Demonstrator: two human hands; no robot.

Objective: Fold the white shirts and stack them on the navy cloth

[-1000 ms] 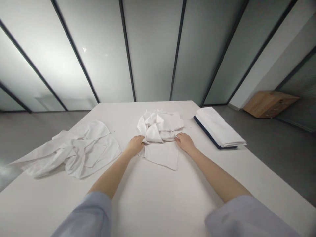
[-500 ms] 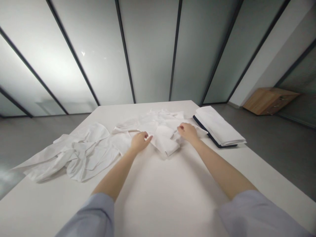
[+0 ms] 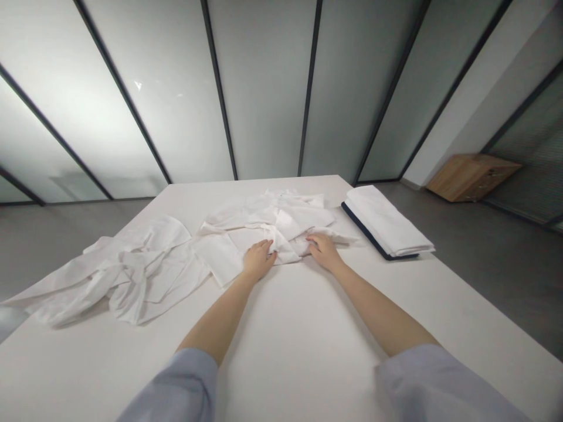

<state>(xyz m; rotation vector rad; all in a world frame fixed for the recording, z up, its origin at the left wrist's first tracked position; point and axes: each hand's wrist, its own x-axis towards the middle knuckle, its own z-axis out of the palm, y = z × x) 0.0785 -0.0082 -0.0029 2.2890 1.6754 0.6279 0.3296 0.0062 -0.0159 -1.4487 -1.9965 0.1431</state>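
A crumpled white cloth [image 3: 246,218] lies spread in the middle of the white table [image 3: 290,328], with folds bunched near its front edge. My left hand [image 3: 258,259] rests on that front edge, fingers over the fabric. A little to the right, my right hand [image 3: 324,252] has its fingertips in a fold of the same cloth. Between the hands the fabric gathers into a small ridge. Both forearms are bare, with pale blue sleeves [image 3: 176,387] at the bottom of the view.
A second heap of white cloth [image 3: 141,269] lies at the table's left, overhanging its edge. At the right stands a folded white stack [image 3: 387,221] on a dark navy board [image 3: 367,234]. Frosted glass panels stand behind the table, and a low wooden cabinet [image 3: 472,177] sits on the grey floor.
The central cloth has gone from a tight heap to a wider spread. Over the last half second my hands have drawn closer together, and the view has tilted slightly.
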